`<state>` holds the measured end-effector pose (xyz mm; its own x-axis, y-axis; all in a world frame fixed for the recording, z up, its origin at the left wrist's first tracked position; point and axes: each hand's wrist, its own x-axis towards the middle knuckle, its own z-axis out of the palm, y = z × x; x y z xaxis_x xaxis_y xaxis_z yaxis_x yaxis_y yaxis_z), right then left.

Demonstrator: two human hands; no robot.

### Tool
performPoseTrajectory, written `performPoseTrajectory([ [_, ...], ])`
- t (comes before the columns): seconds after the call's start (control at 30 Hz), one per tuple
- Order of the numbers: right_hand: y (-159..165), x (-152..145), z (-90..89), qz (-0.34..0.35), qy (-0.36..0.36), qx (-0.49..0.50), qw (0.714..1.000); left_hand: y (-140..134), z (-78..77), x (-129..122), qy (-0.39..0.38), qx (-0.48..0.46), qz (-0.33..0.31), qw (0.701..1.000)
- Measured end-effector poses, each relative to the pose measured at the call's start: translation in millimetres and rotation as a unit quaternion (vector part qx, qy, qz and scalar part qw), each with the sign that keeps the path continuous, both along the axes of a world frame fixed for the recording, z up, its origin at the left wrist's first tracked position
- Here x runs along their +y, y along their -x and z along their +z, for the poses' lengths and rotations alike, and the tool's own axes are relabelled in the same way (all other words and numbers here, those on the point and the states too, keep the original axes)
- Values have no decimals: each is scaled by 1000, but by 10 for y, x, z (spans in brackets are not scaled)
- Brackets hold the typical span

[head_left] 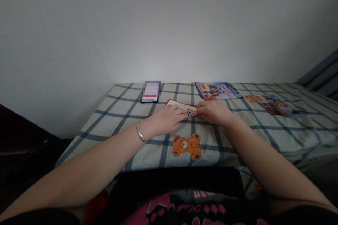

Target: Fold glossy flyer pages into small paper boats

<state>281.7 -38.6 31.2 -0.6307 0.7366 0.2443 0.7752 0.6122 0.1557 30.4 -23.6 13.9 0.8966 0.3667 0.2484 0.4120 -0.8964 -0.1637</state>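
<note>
A folded printed leaflet point(188, 107) with a red edge and a cream face lies on the checked cloth in front of me. My left hand point(169, 117), with a silver bangle at the wrist, rests on its left part, fingers stretched out over the paper and covering some of it. At the leaflet's right end, my right hand point(213, 112) pinches the edge between thumb and bent fingers. An orange teddy bear print point(187, 146) shows on the cloth just below both hands.
The checked cloth point(105, 123) covers a table against a pale wall point(169, 24). A phone point(150, 92) with a blurred screen lies at the back left. Two colourful leaflets, one at the back point(218, 91) and another farther right point(280, 105), lie beyond my right hand.
</note>
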Motion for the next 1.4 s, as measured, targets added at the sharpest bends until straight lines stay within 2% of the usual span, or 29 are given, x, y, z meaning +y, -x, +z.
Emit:
performPoseTrajectory([
  [0.37, -81, -3, 18, -16, 15, 12, 1000, 61, 59, 44, 66, -14, -28, 997],
  [0.6, -113, 38, -22, -34, 15, 60, 997, 62, -9, 57, 67, -66, -20, 995],
  [0.73, -106, 69, -38, -14, -3, 82, 997, 27, -46, 53, 49, -70, -10, 996],
  [0.87, -92, 94, -61, 6, -7, 85, 996, 24, -66, 68, 46, -64, -29, 996],
  [1.13, -82, 117, -98, -34, 37, 86, 995, 65, -90, 148, 77, -75, -72, 992],
  [1.27, -52, 138, -123, -7, 68, 118, 991, 75, -89, 169, 66, -94, -89, 989],
  [1.4, -61, 176, -170, 19, 84, 158, 984, 104, -86, 167, 44, -84, -73, 993],
])
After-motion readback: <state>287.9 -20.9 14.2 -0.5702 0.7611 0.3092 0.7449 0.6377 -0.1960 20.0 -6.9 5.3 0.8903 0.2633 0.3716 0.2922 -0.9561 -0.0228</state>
